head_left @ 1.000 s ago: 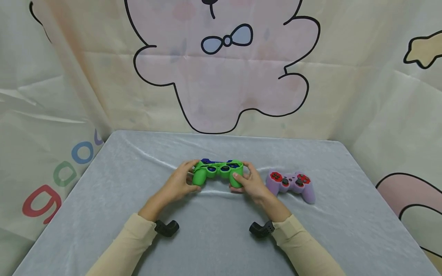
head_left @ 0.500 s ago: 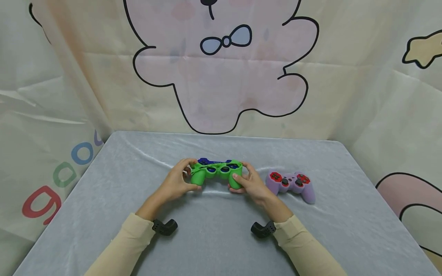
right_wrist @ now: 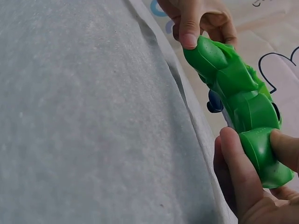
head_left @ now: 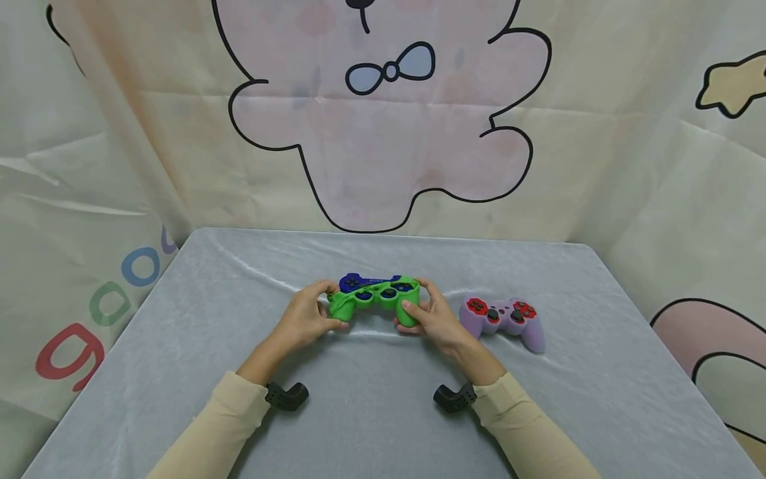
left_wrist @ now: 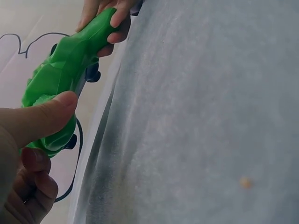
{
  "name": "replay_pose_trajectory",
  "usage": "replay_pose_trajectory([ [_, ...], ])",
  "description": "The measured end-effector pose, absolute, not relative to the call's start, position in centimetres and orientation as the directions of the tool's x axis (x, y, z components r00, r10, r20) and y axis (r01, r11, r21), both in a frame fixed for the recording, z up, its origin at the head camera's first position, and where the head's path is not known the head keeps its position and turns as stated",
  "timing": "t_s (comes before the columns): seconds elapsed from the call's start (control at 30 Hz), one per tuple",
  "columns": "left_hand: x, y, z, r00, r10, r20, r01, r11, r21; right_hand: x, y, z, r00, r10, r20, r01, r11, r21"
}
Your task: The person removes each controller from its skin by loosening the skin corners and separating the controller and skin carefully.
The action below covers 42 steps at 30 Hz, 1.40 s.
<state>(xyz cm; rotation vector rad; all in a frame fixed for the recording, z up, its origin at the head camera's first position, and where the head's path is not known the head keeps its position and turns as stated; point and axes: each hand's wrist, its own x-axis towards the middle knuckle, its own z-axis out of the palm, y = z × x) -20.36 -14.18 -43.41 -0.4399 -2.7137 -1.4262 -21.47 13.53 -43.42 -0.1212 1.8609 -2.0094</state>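
L hand [head_left: 305,317] pinches L end of green cover [head_left: 376,294], R hand [head_left: 437,320] grips R end; blue controller [head_left: 351,282] pokes out top L. All held over mid tabletop [head_left: 371,412], short of back edge. Purple controller [head_left: 504,310] just R of R hand, well in from R edge; wide cloth stretch on L side.

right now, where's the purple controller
In the head view, the purple controller lies on the table, right of centre, just beside the right grip.

Cream, cartoon-printed cloth hangings [head_left: 383,146] wall off a booth-like space on three sides. They frame a broad, grey velvety-topped table [head_left: 371,426].
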Motion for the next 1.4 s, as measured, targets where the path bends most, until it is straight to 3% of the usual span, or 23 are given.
replay_pose_trajectory([
  [0.57,-20.27,-13.97,-43.13,-0.956,0.231,0.181,0.288,0.624,0.727,-21.43,13.51,-43.14,-0.919,-0.346,-0.187,0.218,-0.050,-0.975],
  [0.87,-20.52,-14.32,-43.46,-0.918,0.389,0.079,0.259,0.434,0.863,-21.48,13.74,-43.43,-0.900,-0.400,-0.170,0.197,-0.026,-0.980],
  [1.17,-20.30,-14.01,-43.70,-0.942,0.332,0.044,0.232,0.553,0.800,-21.66,13.85,-43.99,-0.924,-0.375,-0.069,-0.011,0.208,-0.978],
  [1.4,-20.43,-13.89,-43.65,-0.947,0.320,0.038,0.211,0.524,0.825,-21.49,13.59,-43.91,-0.937,-0.347,-0.027,-0.064,0.247,-0.967],
])
